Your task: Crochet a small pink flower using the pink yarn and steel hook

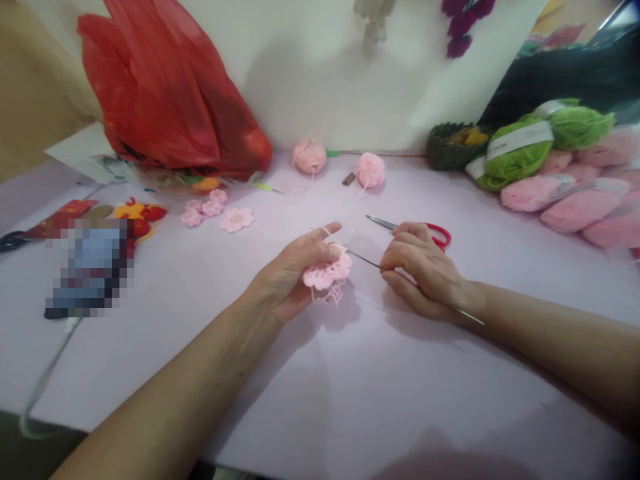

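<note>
My left hand (293, 277) holds a small pink crocheted flower (326, 272), with loose strands of yarn hanging below it. My right hand (423, 270) grips a thin steel crochet hook (365, 260), whose tip reaches into the flower. A pair of scissors with red handles (434, 233) lies on the table just beyond my right hand, and its fingers partly hide them. A strand of pink yarn runs up over the fingers of my left hand.
The lilac table (350, 380) holds several small pink crocheted flowers (236, 219), pink yarn balls (309, 156), and pink skeins (580, 210) and green skeins (517, 150) at the right. A dark green crocheted basket (453, 147) and a red plastic bag (170, 93) stand at the back.
</note>
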Demonstrator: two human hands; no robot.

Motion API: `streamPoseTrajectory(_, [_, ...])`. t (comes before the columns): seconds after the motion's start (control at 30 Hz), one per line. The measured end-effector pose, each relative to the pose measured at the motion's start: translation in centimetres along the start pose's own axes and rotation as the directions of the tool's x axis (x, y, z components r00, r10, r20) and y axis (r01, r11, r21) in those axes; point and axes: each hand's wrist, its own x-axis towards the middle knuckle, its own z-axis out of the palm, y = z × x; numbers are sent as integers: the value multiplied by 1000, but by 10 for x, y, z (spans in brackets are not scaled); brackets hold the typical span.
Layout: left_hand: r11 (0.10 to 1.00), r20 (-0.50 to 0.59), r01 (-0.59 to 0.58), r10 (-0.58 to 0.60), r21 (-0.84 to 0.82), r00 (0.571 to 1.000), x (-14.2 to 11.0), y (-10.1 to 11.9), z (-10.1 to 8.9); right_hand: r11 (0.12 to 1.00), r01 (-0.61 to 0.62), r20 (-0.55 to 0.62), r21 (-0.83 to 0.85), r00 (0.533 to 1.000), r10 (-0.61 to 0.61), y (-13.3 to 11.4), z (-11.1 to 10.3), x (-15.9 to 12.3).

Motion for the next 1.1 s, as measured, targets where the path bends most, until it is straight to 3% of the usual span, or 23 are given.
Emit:
streamPoseTrajectory(0.17, [1000,86,-6,7,-12,996,3,0,-6,963,-95,27,253,995,92,-4,-1,1])
streamPoseTrajectory(0.27, [998,117,-18,11,56,993,4,-4,-3,936,-145,15,321,989,148,-7,1,1])
streamPoseTrajectory(0.4, [981,111,-97,78,171,991,3,-12,5,936,-226,26,269,973,227,-9,3,1])
streamPoseTrajectory(0.57, [913,76,-257,245,318,966,2,-20,8,958,-225,25,176,974,224,-9,3,2])
streamPoseTrajectory(0.73, [843,3,-329,362,426,932,3,-31,17,972,-217,71,-85,972,223,-10,9,1])
streamPoseTrajectory(0.83, [921,-38,-269,291,283,956,4,-33,21,959,-232,18,-162,971,238,-10,11,1])
streamPoseTrajectory(0.93, [984,22,-134,133,119,991,5,-28,18,977,-210,-17,-40,978,210,-10,9,2])
streamPoseTrajectory(1.0, [989,83,-89,79,122,993,4,-23,15,980,-185,-24,74,982,187,-9,6,3])
streamPoseTrajectory(1.1, [967,94,-161,144,198,985,2,-22,14,973,-198,11,119,980,199,-9,5,4])
